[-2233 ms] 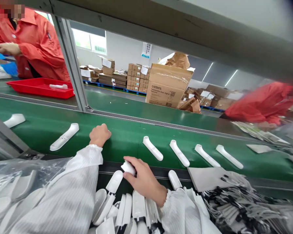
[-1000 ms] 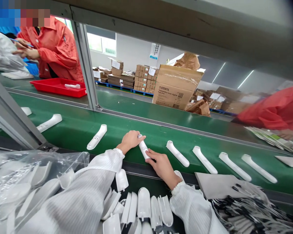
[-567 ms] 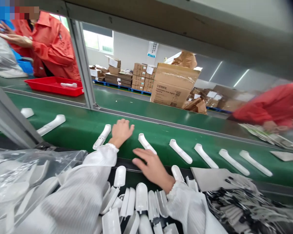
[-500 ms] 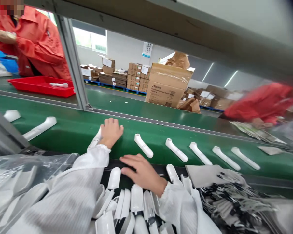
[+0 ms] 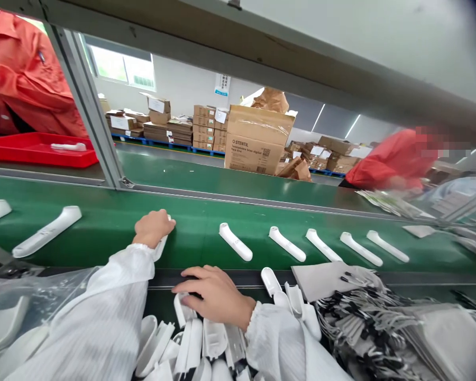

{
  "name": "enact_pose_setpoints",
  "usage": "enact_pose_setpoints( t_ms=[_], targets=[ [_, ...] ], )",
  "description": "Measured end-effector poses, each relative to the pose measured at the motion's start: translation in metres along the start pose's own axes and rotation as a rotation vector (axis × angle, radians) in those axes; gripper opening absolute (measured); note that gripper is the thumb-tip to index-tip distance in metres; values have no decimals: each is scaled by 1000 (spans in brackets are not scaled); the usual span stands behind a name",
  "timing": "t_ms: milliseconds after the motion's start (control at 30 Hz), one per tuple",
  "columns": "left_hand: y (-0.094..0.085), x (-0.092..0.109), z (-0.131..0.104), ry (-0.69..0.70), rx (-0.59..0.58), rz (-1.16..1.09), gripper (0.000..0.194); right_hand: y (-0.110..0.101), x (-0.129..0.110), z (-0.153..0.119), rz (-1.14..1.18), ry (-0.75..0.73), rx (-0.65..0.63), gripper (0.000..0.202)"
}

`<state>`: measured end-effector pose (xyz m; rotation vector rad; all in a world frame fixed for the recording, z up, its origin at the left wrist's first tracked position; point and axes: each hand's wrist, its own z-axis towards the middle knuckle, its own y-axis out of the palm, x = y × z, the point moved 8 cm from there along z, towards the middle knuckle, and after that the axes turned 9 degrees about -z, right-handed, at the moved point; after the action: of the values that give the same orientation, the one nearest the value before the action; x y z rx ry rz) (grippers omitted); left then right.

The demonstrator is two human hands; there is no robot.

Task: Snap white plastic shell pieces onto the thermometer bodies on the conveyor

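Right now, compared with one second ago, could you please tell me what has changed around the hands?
Both hands released one white angled handset, which lies on the green belt. The left hand moved left and now holds the next handset. The right hand drew back to a loose white cover; whether it is held is unclear. The red tray and STENTIL carton stayed put.

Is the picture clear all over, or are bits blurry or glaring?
In the head view, the window is nearly washed out, the plastic bag glints, the red jacket at right looks smeared; the left hand and right hand look fairly sharp.
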<state>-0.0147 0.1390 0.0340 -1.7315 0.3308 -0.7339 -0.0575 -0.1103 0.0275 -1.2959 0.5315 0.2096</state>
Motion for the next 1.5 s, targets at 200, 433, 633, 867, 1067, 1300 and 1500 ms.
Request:
enact_pose_setpoints(
  t_ms=[200, 433, 633, 867, 1067, 1300, 1500],
  targets=[
    [7, 25, -8, 89, 21, -69, 45, -16, 37, 0, 290, 204, 197, 27],
    [25, 34, -15, 96, 28, -117, 39, -37, 87, -9, 263, 428, 461, 43],
    [33, 45, -21, 129, 42, -114, 44, -23, 69, -2, 136, 243, 329, 42],
    [42, 56, -26, 184, 48, -117, 47, -18, 66, -1, -164, 165, 220, 40],
    [50, 76, -32, 310, -62, -140, 48, -18, 90, -1, -121, 204, 233, 37],
    [55, 88, -42, 363, -171, -199, 63, -34, 74, -11, -273, 267, 248, 35],
    [34, 65, -32, 271, -42, -207, 60, -38, 23, -16, 225, 132, -69, 18]
  ],
)
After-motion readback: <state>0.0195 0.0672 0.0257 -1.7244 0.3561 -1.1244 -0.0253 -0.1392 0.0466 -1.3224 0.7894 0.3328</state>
